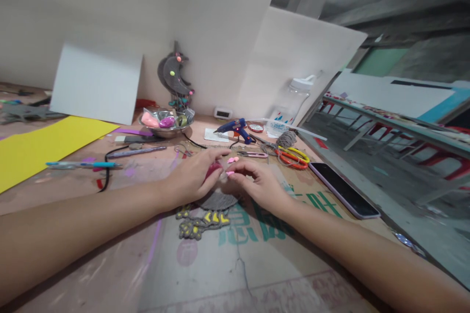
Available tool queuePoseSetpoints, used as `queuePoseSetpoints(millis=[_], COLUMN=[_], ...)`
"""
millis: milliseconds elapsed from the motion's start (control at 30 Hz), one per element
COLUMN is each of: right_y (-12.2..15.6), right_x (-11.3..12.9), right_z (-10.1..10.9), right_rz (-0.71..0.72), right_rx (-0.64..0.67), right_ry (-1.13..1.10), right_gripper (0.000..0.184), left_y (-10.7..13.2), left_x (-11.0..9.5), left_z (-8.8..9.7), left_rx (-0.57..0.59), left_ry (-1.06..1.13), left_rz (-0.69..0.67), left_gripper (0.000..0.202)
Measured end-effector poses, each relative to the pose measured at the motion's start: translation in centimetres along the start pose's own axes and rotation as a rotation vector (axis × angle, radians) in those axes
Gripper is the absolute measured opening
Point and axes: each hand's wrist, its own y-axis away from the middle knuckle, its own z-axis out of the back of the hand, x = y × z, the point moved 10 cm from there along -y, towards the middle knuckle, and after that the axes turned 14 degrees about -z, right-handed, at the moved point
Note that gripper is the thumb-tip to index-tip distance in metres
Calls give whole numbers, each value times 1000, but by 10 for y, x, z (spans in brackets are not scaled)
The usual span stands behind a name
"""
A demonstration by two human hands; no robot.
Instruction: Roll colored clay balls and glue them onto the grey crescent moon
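Both my hands meet over a grey felt craft piece (216,201) lying on the table, with yellow-and-grey dangling shapes (200,222) below it. My left hand (196,176) curls its fingers around a small dark pink piece (213,171). My right hand (255,183) pinches a tiny pink bit (230,173) at its fingertips, right beside the left hand. Another small pink piece (232,159) lies just beyond the fingers.
A blue glue gun (237,129), orange and yellow scissors (292,156), a twine ball (286,138) and a phone (343,189) lie to the right. A metal bowl (165,124) of clay bits, a blue pen (82,164) and yellow paper (40,149) sit left. The table edge runs along the right.
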Motion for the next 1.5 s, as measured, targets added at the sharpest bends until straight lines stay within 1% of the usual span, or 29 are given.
queuePoseSetpoints(millis=[133,233,333,433,500,633,667,700,800,833,867,900,967,1067,1133,1233,1333,1400,1500], right_y=[0,0,1,1,0,0,-1,-1,0,1,2,2,0,-3,-4,-4,-4,-4,-4], right_x=[-4,-4,-1,-1,1,6,6,4,-6,-9,-12,-14,-17,-25,-31,-34,-33,-30,-21], right_z=[5,6,2,-4,-2,4,3,0,-23,-29,-32,-32,-27,-18,-13,-14,-13,-9,2], right_rz=[-34,-44,-18,-4,16,77,72,51,-81,-124,-154,-172,-190,-257,-310,-330,-307,-260,-135], right_rx=[-42,-43,-8,36,22,-18,2,50,294,355,383,374,306,197,152,156,154,107,9], right_ry=[-25,-30,-19,12,17,-40,-64,-93,-211,-248,-275,-290,-290,-299,-333,-370,-355,-307,-200], right_gripper=[14,15,12,12,12,11,11,12,17,19,20,21,20,19,20,21,21,19,15], left_y=[-1,-2,-3,-3,-2,-1,-1,-1,0,0,0,0,0,-1,-2,-3,-2,-1,-1], left_x=[-1,-6,-9,-5,-3,-3,-2,-2,-3,-4,-3,-2,1,3,2,-1,-3,-3,-3], left_z=[2,2,1,-1,-2,-7,-7,-8,-13,-14,-15,-14,-10,-4,-5,-10,-14,-16,-18], left_rx=[-29,-43,-50,-46,-35,-3,1,6,45,61,73,74,52,20,42,92,120,149,176], left_ry=[7,22,49,75,83,117,132,146,172,170,162,148,114,75,65,50,33,33,39], left_rz=[-11,-67,-102,-71,-56,-75,-75,-73,-77,-79,-75,-65,-30,4,6,-7,-17,-13,-4], left_gripper=[36,36,39,42,42,47,48,50,55,57,59,61,65,60,56,59,62,64,66])
